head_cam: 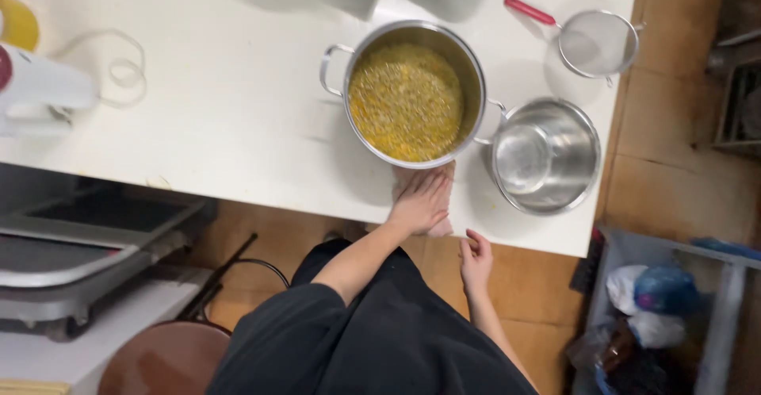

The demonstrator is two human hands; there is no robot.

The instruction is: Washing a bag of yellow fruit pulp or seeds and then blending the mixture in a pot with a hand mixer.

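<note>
- I see the left hand (422,201) flat on a pale cloth (438,222), fingers spread and pressed down, pinning it to the white table (238,109) near the front edge.
- The cloth lies just in front of the pot (406,92) and touches its base (partly hidden under the palm).
- Right hand (476,258) sits at the table's front edge, fingers curled loosely inward, holding nothing I can make out.
- The pot is steel, two handles, filled with a yellow grainy mix; it stands upright mid-table.
- An empty steel bowl (545,155) sits just right of the pot, touching its handle.
- A mesh strainer (596,42) with a red handle lies behind the bowl, near the right edge.
- White appliance (40,90) with a looped cord at the far left of the table.
- Room: tan tiled floor (682,181), a brown round stool (162,359) lower left, a grey tray rack (79,260) under the table's left side.
- Crate (658,308) with bags on the floor at right.
- I'm looking straight down; black sleeves and clothing fill the bottom.
</note>
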